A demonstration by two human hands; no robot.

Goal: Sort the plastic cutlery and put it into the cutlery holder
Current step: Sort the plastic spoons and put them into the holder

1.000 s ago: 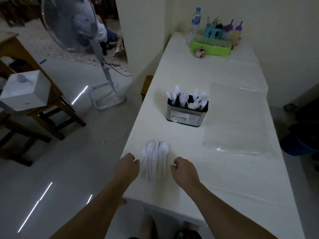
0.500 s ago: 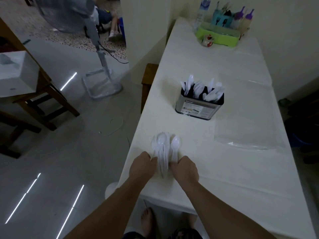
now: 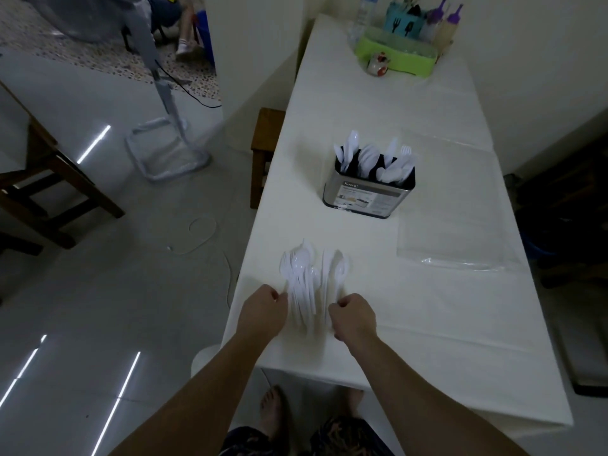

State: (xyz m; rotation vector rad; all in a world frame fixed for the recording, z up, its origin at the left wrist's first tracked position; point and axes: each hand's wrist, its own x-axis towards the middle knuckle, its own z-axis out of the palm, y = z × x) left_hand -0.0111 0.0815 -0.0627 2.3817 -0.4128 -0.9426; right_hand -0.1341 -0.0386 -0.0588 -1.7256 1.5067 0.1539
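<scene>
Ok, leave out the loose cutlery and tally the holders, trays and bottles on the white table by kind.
Metal cutlery holder: 1
Green tray: 1
Teal caddy: 1
Purple-capped squeeze bottles: 2
Clear water bottle: 1
Total: 6

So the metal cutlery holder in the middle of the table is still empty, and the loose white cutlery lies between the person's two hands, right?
Not quite. The head view shows the metal cutlery holder already has white plastic cutlery standing in it, so it is not empty. The rest holds: the loose white cutlery lies on the table between the left hand and the right hand.
</scene>
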